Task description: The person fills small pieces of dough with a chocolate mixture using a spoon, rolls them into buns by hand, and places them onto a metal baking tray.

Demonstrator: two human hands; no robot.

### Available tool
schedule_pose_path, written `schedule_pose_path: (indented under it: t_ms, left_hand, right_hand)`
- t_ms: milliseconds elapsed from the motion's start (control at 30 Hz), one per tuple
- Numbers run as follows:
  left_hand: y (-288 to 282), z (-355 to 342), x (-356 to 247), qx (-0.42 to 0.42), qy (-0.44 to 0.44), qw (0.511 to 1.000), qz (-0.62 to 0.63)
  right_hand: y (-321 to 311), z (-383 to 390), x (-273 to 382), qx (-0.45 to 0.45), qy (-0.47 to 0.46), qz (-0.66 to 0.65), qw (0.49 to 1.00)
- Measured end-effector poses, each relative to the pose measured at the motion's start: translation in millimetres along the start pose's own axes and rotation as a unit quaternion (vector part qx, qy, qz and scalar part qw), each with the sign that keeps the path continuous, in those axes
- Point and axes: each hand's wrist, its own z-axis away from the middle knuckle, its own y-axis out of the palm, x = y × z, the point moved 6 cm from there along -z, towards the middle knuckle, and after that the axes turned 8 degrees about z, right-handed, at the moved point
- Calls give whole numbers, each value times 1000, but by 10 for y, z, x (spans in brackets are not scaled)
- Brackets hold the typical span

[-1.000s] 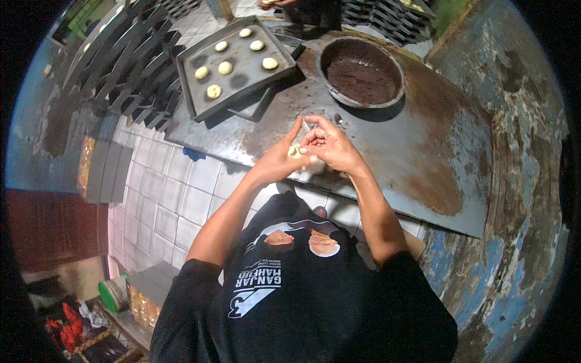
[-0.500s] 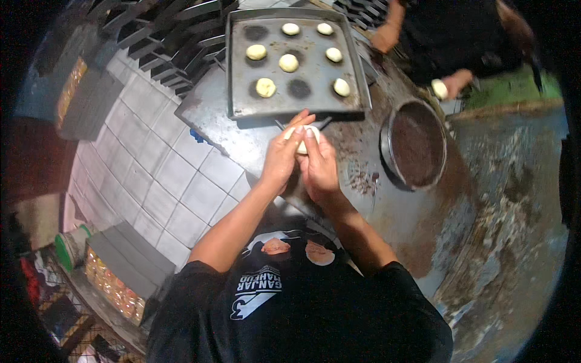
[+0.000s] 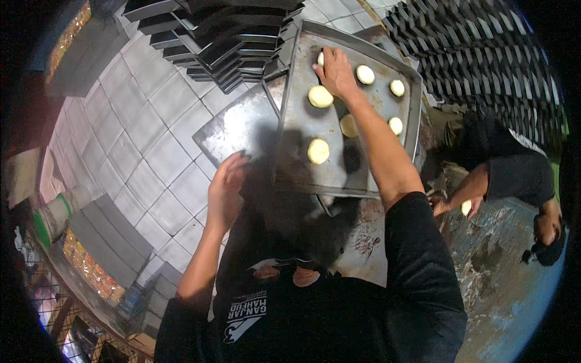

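Note:
My right hand (image 3: 337, 74) reaches over the tray to its far left corner. Its fingers are around a pale round dough ball (image 3: 321, 58), which they partly hide. Several more dough balls lie apart on the worn metal baking tray (image 3: 302, 172): one (image 3: 320, 96) just nearer than my hand, another (image 3: 318, 151) toward the near left, and one (image 3: 365, 74) to the right of my wrist. My left hand (image 3: 227, 192) hangs left of the tray with nothing in it, fingers apart and slightly bent, a little blurred.
A co-worker at the right leans over the worktop (image 3: 484, 266), a dough ball (image 3: 466, 207) at their hand. Dark stacked metal racks (image 3: 212, 36) stand beyond the tray, with more stacks (image 3: 478, 54) at far right. Packaged goods (image 3: 94, 266) and a green-rimmed tub (image 3: 57, 215) are at left.
My hands have parted. The right one has carried the dough ball from in front of me to the tray's far left corner; the left has drawn back leftward. The view has shifted.

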Motion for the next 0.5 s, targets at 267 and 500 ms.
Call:
schedule_pose_path:
  t_ms: [267,500]
  left_hand:
    - [-453,19,-309,-39,64,978,-195]
    - [20,117,-233,45,99,983,-149]
  right_hand:
    - [124,-364,40,-82,-99,45,991]
    - [-259,-81,-343,63,129,-379,914]
